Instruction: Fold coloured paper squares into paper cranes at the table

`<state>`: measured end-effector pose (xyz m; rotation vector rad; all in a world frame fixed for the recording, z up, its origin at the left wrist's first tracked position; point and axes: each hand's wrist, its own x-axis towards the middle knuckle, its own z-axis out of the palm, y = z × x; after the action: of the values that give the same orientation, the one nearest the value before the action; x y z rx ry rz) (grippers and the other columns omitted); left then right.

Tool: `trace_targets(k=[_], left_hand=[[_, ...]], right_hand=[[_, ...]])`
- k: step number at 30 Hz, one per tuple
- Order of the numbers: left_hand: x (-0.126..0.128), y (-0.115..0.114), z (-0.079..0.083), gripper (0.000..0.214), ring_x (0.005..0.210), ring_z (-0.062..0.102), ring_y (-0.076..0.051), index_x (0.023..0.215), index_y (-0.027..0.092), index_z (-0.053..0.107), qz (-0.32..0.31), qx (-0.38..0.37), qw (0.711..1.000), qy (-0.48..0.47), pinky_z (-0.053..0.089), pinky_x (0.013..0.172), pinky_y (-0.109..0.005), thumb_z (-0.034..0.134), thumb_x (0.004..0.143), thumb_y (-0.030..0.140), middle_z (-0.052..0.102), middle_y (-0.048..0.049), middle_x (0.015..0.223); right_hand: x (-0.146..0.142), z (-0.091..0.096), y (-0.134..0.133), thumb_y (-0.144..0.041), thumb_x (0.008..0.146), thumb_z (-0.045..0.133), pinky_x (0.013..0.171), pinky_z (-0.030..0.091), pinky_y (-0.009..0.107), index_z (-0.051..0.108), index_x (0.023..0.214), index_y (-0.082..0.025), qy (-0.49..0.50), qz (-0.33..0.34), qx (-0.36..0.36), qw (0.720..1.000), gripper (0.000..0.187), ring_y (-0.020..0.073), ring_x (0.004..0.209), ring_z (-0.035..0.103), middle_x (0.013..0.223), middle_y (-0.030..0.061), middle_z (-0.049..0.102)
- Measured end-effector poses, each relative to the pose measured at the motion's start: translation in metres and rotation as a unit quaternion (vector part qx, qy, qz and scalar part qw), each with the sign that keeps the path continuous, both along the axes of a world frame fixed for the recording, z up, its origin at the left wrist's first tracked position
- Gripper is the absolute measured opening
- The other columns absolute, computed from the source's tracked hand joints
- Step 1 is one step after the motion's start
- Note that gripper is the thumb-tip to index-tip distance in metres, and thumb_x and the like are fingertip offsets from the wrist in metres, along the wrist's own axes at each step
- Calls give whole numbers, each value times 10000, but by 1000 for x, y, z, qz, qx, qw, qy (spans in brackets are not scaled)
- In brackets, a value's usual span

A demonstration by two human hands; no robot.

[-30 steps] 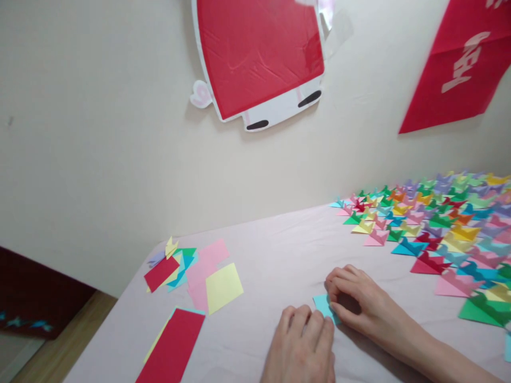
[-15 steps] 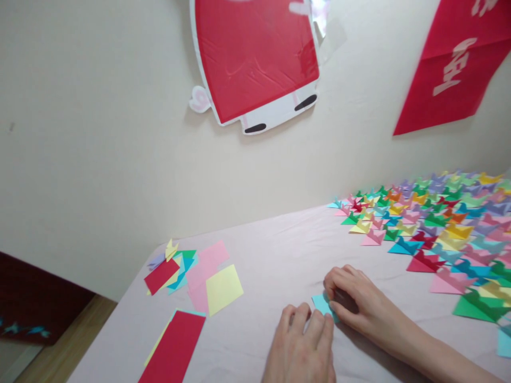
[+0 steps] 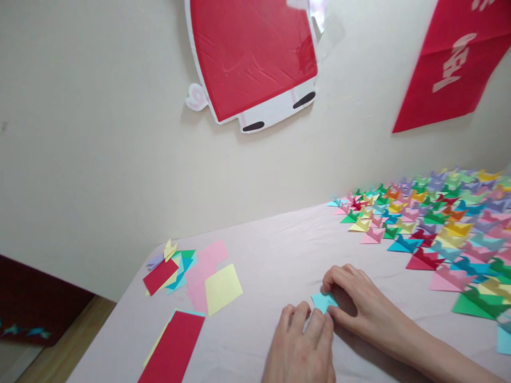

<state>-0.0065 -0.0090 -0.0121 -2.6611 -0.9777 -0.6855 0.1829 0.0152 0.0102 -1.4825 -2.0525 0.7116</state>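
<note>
A small light blue folded paper point(image 3: 322, 301) lies on the pale pink table point(image 3: 275, 255) near the front. My right hand point(image 3: 355, 300) curls over its right side, fingers and thumb pinched on it. My left hand point(image 3: 301, 343) rests just below and left of it, its fingertips pressing on the paper's lower edge. Most of the paper is hidden under both hands.
Many folded paper pieces in several colours point(image 3: 435, 223) cover the table's right side. Loose flat sheets lie at the left: a yellow square point(image 3: 222, 288), pink sheets point(image 3: 207, 260), a red strip point(image 3: 173, 346), a small mixed pile point(image 3: 167, 266). Red wall hangings point(image 3: 255, 53) hang above. The table's left edge drops to a wood floor.
My left fingers have crept a little up and right onto the blue paper, and my right fingers have shifted slightly on it. The view has drifted a little.
</note>
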Motion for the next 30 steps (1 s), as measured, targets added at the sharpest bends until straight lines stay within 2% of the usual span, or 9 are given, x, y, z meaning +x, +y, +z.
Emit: trace_targets(k=[6,11,15,19,23,26,30], left_hand=[[0,-1,-1,294,967,598,-238,1144,159,629,5,3,1000,-15,474,840,-360,511,879,206,698,-35,1047],[-4,0,-3,303,1130,565,-246,1179,199,612,5,-18,1000,-11,463,910,-373,517,901,272,656,-23,1251],[-10,3,0,360,1279,468,-282,1237,234,575,0,-88,996,24,445,963,-421,542,900,357,531,-35,1425],[-13,0,8,391,1341,386,-295,1289,225,538,-4,-188,981,54,379,1053,-456,512,904,286,445,-65,1489],[-4,-10,15,439,1232,444,-305,1295,242,540,38,-242,969,26,370,1045,-479,545,856,236,533,-104,1335],[8,-18,19,426,1104,477,-313,1255,243,563,99,-262,960,4,399,981,-496,574,829,248,571,-100,1167],[19,-25,27,345,1098,454,-298,1186,230,586,132,-283,950,-24,377,988,-481,547,843,230,548,-85,1172]], right_hand=[[-1,1,0,-99,718,525,796,404,387,531,860,-229,-2,3,-1,1000,193,232,878,506,908,37,616],[1,-1,1,-78,714,483,805,403,389,539,862,-231,16,11,-11,1000,220,227,872,505,899,37,614],[4,-4,4,-58,681,459,801,412,384,539,862,-231,43,10,-23,999,264,224,865,504,883,36,604],[9,-7,9,-54,641,420,796,436,374,534,835,-236,104,-3,-23,994,289,221,851,518,834,29,581],[14,-4,7,-100,705,414,810,450,370,530,867,-233,151,-38,-13,988,240,220,878,536,881,34,584],[16,4,-2,-124,745,443,840,436,379,553,856,-229,126,-36,20,991,188,232,917,530,888,40,599],[14,12,-17,-125,776,496,855,421,377,612,811,-226,69,-2,47,997,157,239,935,529,891,50,637]])
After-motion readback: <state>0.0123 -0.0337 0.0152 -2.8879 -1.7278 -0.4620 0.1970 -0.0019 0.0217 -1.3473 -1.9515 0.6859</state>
